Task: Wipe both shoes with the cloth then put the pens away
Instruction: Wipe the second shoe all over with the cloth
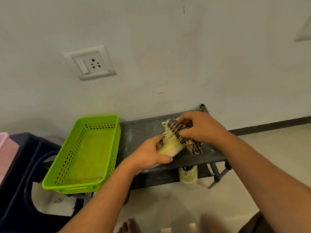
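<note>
1. Left hand (148, 153) is gripping the near end of a pale yellow shoe (171, 146), with its fingers curling round it.
2. Right hand (200, 126) is clutching a brown striped cloth (180, 130) and pressing it on the top of that shoe.
3. One end of the cloth is hanging down beside the shoe and touching the dark rack (139, 132).
4. The shoe is lying on the top shelf of the rack, near the wall.
5. A second shoe (188, 175) is standing on the shelf below, partly hidden by the top shelf.
6. A green basket (98, 117) is sitting just left of the held shoe, with one side lying on the rack.
7. A pink basket (6, 145) is peeking in at the far left, on a dark blue plastic thing (16, 165).
8. A white wall socket (90, 62) is sitting high on the wall above the green basket.
</note>
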